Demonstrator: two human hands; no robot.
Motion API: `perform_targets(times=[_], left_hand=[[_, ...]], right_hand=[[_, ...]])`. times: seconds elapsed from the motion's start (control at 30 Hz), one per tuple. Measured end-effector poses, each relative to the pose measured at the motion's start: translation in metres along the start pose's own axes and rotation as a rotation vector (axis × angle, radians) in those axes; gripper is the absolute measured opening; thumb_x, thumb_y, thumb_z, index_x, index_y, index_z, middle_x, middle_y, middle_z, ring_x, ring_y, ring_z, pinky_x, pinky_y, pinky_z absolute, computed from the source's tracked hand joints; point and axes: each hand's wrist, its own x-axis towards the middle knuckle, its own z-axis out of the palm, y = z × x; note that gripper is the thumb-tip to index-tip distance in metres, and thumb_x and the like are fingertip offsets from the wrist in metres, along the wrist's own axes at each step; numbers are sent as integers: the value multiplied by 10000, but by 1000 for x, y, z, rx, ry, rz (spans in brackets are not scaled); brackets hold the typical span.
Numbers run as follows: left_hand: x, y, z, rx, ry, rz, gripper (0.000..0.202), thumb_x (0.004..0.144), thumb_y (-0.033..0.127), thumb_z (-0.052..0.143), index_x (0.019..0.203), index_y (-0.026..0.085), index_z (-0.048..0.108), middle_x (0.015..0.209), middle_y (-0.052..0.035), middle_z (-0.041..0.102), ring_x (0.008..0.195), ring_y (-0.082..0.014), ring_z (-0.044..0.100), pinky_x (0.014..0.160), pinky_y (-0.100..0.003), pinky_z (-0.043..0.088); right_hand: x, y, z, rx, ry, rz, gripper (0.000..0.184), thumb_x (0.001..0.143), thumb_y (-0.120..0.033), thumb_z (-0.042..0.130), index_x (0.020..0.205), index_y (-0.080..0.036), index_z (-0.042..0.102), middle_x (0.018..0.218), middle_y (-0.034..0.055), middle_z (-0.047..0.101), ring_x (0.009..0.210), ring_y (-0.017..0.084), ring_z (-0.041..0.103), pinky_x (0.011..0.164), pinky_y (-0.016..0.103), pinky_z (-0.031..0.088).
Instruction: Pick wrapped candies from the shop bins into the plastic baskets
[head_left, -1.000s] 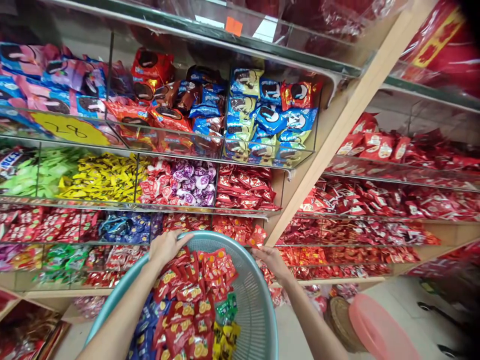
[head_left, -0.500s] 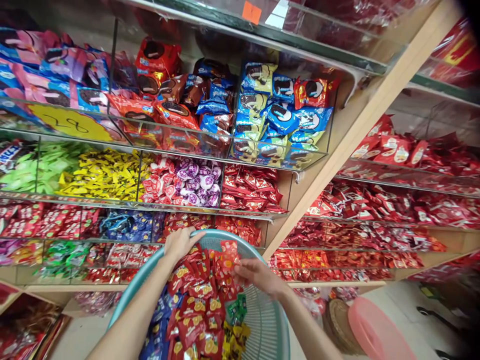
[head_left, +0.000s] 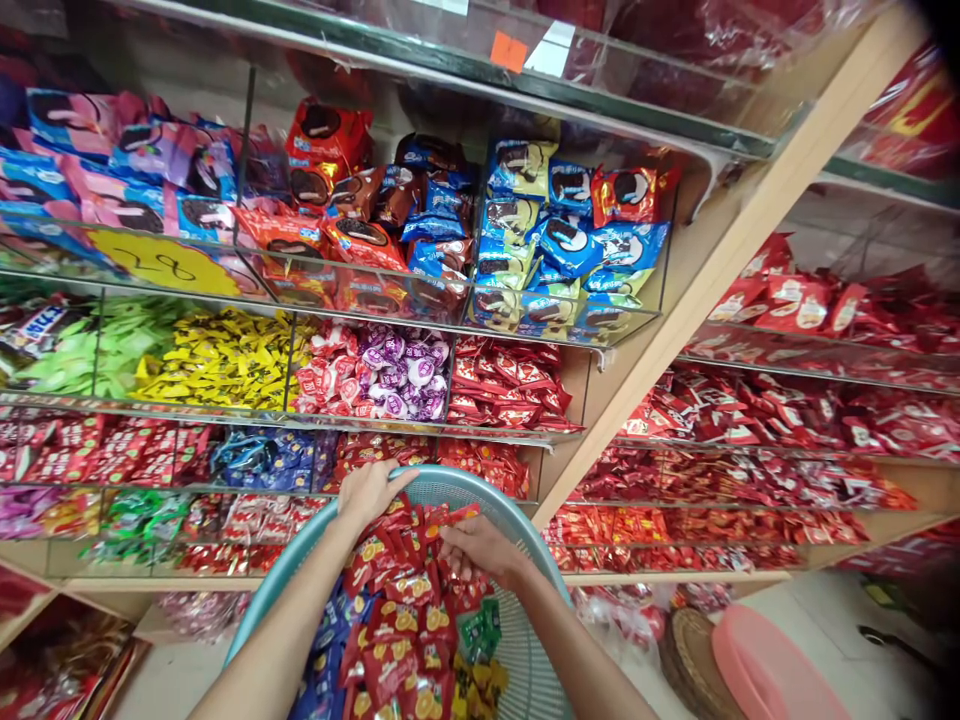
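My left hand (head_left: 369, 494) is closed over the far left rim of a blue-green plastic basket (head_left: 531, 575), its thumb lying along the edge. Inside lie red candy packets with orange-slice prints (head_left: 405, 625), blue packets (head_left: 324, 655), a few green ones (head_left: 480, 630) and yellow ones (head_left: 480, 690). Just above this pile, near the basket's far side, my right hand (head_left: 480, 552) has its fingers curled in. A red candy packet (head_left: 456, 516) shows at its fingertips, partly hidden by the hand.
Glass-fronted shelves (head_left: 420, 425) of sorted sweets stand close beyond the basket. A slanting wooden upright (head_left: 675, 300) divides them. A yellow price card (head_left: 161, 262) reads 28. On the floor at right are a pink basin (head_left: 772, 665) and a brown woven container (head_left: 694, 655).
My right hand has moved slightly left and down over the pile with the red packet, which now lies flatter. The left hand keeps its hold on the rim. The view has shifted a little.
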Motion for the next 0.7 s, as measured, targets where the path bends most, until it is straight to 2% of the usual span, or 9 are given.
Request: perform_targets(times=[0.13, 0.27, 0.4, 0.57, 0.7], left_hand=[[-1, 1, -1, 19, -14, 1, 638, 764, 713, 203, 878, 266, 643, 837, -80, 699, 825, -266, 643, 658, -306, 432], [-3, 0, 0, 28, -5, 19, 631, 767, 709, 209, 887, 268, 645, 840, -77, 702, 836, -263, 644, 666, -306, 437], [-12, -3, 5, 12, -43, -6, 637, 763, 712, 213, 911, 272, 648, 867, -86, 704, 842, -275, 644, 668, -315, 440], [-35, -6, 17, 6, -75, -91, 640, 752, 719, 238, 989, 281, 639, 883, -95, 706, 862, -283, 643, 695, -326, 446], [-46, -11, 23, -9, -80, -106, 657, 755, 720, 216, 976, 270, 641, 853, -99, 710, 836, -289, 649, 675, -335, 452]], right_hand=[[-6, 1, 4, -63, 90, -53, 466, 796, -500, 502, 483, -158, 553, 370, -16, 498, 269, 64, 388, 300, 198, 253], [-14, -1, 5, -28, 140, -140, 502, 775, -572, 486, 490, -164, 555, 355, -25, 489, 264, 64, 358, 305, 206, 245], [-20, 1, 6, 36, 181, -178, 479, 742, -603, 511, 551, -166, 564, 348, -44, 478, 270, 58, 333, 313, 207, 218], [-26, 13, 10, 54, 178, -174, 490, 726, -622, 511, 562, -162, 554, 353, -51, 475, 266, 52, 316, 311, 208, 191], [-28, 20, 13, 49, 156, -166, 485, 723, -616, 517, 567, -158, 551, 362, -49, 481, 267, 52, 321, 308, 202, 195]])
